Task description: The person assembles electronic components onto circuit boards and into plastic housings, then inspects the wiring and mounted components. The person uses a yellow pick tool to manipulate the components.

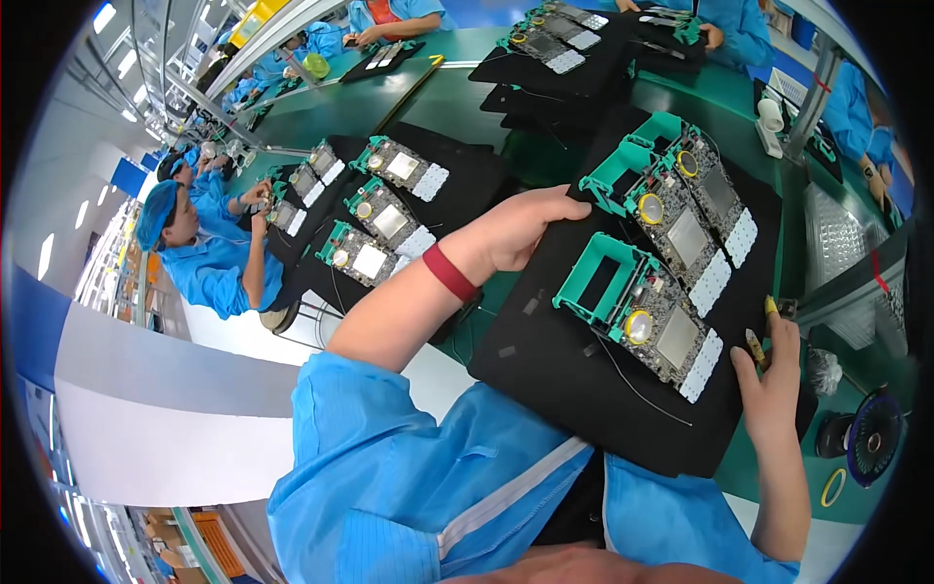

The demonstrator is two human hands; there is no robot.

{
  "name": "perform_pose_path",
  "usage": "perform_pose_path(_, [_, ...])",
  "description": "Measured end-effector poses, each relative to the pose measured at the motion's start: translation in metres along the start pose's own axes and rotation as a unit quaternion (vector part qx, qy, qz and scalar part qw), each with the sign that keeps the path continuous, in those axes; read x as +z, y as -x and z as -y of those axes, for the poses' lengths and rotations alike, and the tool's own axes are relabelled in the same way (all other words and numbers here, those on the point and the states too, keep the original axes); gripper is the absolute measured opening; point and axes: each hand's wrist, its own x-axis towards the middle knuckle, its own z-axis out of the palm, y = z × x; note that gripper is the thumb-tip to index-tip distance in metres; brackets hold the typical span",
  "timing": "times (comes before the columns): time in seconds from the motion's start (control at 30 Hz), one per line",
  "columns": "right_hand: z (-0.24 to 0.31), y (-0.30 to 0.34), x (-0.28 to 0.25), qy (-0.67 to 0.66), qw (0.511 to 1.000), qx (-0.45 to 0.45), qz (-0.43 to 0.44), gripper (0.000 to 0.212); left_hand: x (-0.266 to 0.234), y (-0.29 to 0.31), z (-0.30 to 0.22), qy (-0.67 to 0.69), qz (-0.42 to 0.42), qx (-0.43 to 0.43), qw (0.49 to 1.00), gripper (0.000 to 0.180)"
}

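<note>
A black board (525, 336) lies slanted in front of me, its near edge over my lap. Three circuit boards stand on it in a row: the nearest (671, 336), a middle one (686, 238) and a far one (718, 185). Each has a teal plastic frame, a round yellow-rimmed part and white pads. From the nearest a thin wire trails. My left hand (525, 229) grips the black board's left edge, thumb on top, fingers partly hidden. At the right edge rests my right hand (773, 375), fingers spread, with yellow covers on some fingertips.
More circuit boards lie on a black mat (438, 146) to the left, and others on stacked black boards (584, 83) ahead. A small fan (873, 440) and a yellow ring (833, 487) sit at right, near a metal post (812, 107). Co-workers in blue work around the green table.
</note>
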Motion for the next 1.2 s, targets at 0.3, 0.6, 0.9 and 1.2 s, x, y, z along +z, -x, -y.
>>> perform_pose_path(0.3, [0.035, -0.002, -0.034, -0.273, 0.919, 0.219, 0.183, 0.063, -0.035, 0.053, 0.044, 0.120, 0.127, -0.012, 0.984, 0.063])
perform_pose_path(0.6, [0.055, -0.048, -0.004, -0.406, 0.883, 0.179, 0.152, 0.066, -0.063, 0.065, 0.031, 0.373, 0.225, 0.001, 0.900, 0.057])
perform_pose_path(0.9, [0.037, -0.085, -0.001, -0.439, 0.873, 0.158, 0.142, 0.044, -0.100, 0.143, -0.007, 0.299, -0.003, 0.373, 0.879, 0.044])
perform_pose_path(1.2, [0.018, -0.081, 0.004, -0.402, 0.890, 0.135, 0.164, 0.035, -0.098, 0.055, 0.061, 0.216, -0.450, 0.486, 0.717, 0.021])
